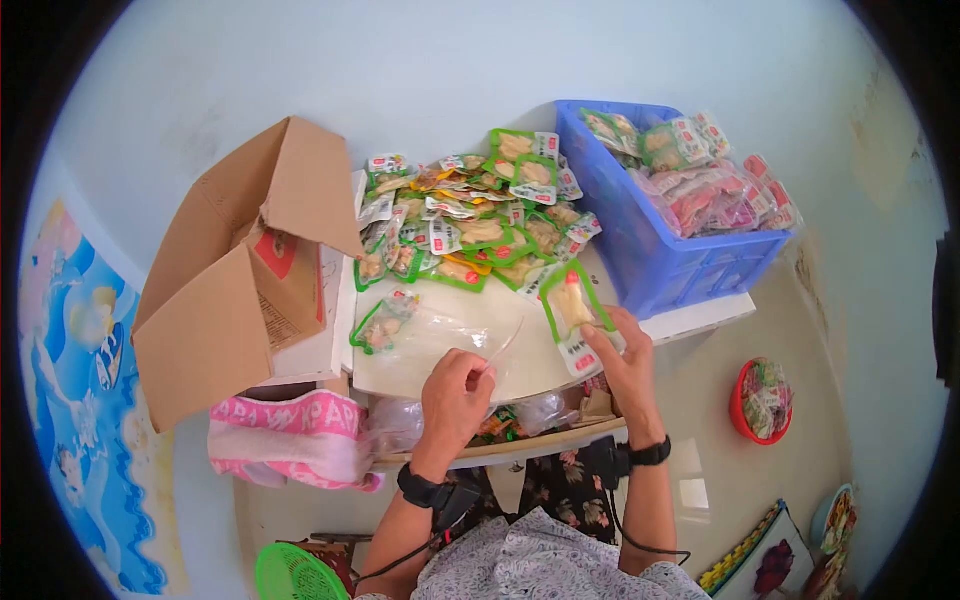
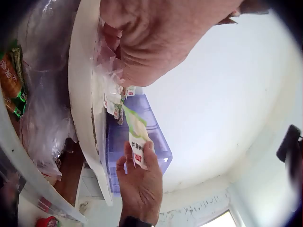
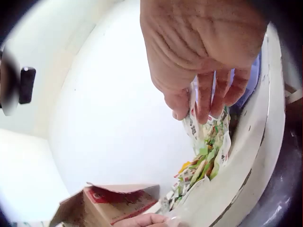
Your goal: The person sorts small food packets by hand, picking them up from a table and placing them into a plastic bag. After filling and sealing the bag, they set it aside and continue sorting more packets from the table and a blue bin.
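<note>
My right hand pinches the white lower end of a green-edged snack packet, thumb on its front. The packet is held upright over the right part of the table, and pale food shows through its window. My left hand pinches the edge of a clear plastic bag that lies across the table front. Another small packet sits at the bag's left end. Behind both hands spreads a pile of similar packets. In the left wrist view the held packet appears edge-tilted beyond the bag.
An open cardboard box stands on the left, flaps up. At the back right a blue crate holds more packets. Plastic bags lie on a shelf under the tabletop, beside a pink towel. A red basket is on the floor.
</note>
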The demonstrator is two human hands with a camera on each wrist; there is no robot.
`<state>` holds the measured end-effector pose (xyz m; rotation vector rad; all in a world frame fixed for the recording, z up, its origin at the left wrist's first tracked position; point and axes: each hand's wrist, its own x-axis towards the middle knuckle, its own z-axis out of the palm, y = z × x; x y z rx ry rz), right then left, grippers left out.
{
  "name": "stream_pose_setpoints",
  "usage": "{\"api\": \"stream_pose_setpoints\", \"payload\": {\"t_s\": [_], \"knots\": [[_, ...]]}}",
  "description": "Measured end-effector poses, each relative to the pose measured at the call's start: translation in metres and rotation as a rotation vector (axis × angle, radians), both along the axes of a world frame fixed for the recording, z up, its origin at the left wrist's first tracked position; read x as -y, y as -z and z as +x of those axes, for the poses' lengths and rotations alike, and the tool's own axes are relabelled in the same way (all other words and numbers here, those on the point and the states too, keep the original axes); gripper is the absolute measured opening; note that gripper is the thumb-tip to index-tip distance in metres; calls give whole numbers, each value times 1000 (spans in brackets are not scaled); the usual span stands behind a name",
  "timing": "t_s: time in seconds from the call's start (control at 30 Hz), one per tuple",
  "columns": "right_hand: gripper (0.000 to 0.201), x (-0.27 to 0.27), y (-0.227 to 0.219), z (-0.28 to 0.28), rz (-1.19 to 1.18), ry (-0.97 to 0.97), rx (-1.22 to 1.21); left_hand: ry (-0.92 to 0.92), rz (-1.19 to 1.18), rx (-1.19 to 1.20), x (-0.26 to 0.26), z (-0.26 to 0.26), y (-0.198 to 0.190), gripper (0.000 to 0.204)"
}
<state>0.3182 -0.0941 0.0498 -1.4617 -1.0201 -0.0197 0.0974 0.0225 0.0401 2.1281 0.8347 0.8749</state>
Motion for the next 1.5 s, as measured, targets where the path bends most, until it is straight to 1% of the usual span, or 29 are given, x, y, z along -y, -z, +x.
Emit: {"api": "stream_pose_setpoints", "payload": {"t_s": [0.03,0.07,0.1,0.23,0.27,0.37,0.4,0.43,0.53,0.63,0.67,0.73,0.77,0.83,0.87,0.93,0.97,1.0,1.1,1.2,1.3,1.33,1.37,1.43,1.5], "knots": [[18,16,-12,-8,-40,-55,-216,-13,20,-24,3,2,-2,10],[18,34,-27,-17,-76,-109,-433,-7,12,-2,7,5,-6,10],[18,48,-32,-23,-110,-166,-651,-3,3,20,12,7,-10,9],[16,81,-20,-31,-87,-284,-636,23,51,131,37,22,-19,7],[18,85,-18,-31,-110,-310,-657,34,76,127,40,23,-22,6],[20,89,-12,-24,-244,-361,-603,71,141,131,50,27,-30,5],[20,89,-12,-24,-234,-359,-613,81,156,139,52,28,-33,5],[20,89,-14,-25,-223,-359,-623,88,171,146,54,29,-35,5],[21,86,-13,-20,-250,-422,-622,183,9,151,60,30,-38,5],[24,71,-15,-14,-283,-511,-583,277,135,180,64,33,-42,6],[26,62,-17,-13,-293,-541,-565,313,141,178,66,36,-44,7],[28,47,-18,-12,-350,-563,-614,377,154,177,69,40,-48,8],[29,40,-17,-14,-379,-576,-638,370,158,182,68,40,-47,9],[33,22,-4,-20,-303,-543,-584,353,170,197,62,43,-40,9],[36,16,1,-23,-266,-528,-555,322,139,193,59,42,-38,8],[40,11,7,-35,-185,-340,-583,251,77,192,51,37,-33,7],[43,8,9,-40,-145,-250,-595,210,88,191,46,35,-28,8],[53,9,8,-39,-197,-239,-610,166,96,188,42,32,-23,8],[43,6,5,-49,-248,-191,-535,83,92,161,37,24,-16,8],[27,-8,14,-47,-217,-272,-69,89,10,187,35,27,-9,7],[20,-25,2,-31,-186,-326,-170,75,-91,203,26,27,5,6],[17,-31,-5,-23,-194,-211,-209,61,-123,200,22,26,9,5],[14,-36,-12,-13,-202,-97,-250,88,-183,224,18,24,11,6],[18,-46,-18,8,-355,195,140,146,-301,267,13,21,9,9],[26,-55,-15,26,-489,263,237,166,-284,243,9,19,16,9]]}}
